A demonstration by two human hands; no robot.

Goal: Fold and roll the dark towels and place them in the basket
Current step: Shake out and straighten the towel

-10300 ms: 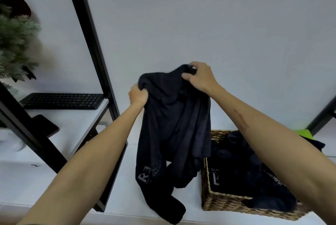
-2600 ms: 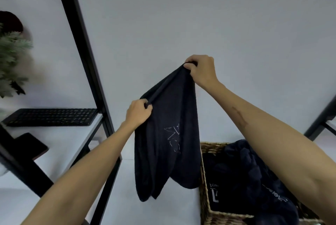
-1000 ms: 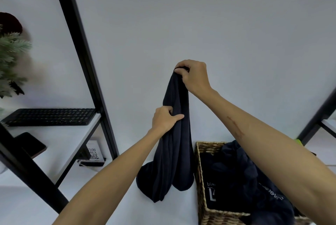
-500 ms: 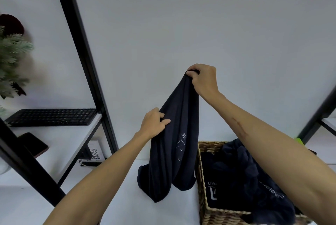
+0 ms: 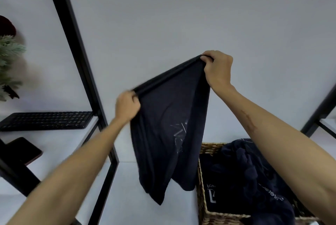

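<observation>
Both arms raised mid-frame. Right hand higher, fingers pinched shut on towel corner; left hand lower left, fist closed on other end of top edge. Edge taut, sloping up to the right; towel hanging down, long axis near vertical. Basket lower right, dark towels inside. White wall, black shelf frame, keyboard left.

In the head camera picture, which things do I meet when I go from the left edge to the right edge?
Plant → keyboard → left hand → dark towel → right hand → basket
</observation>
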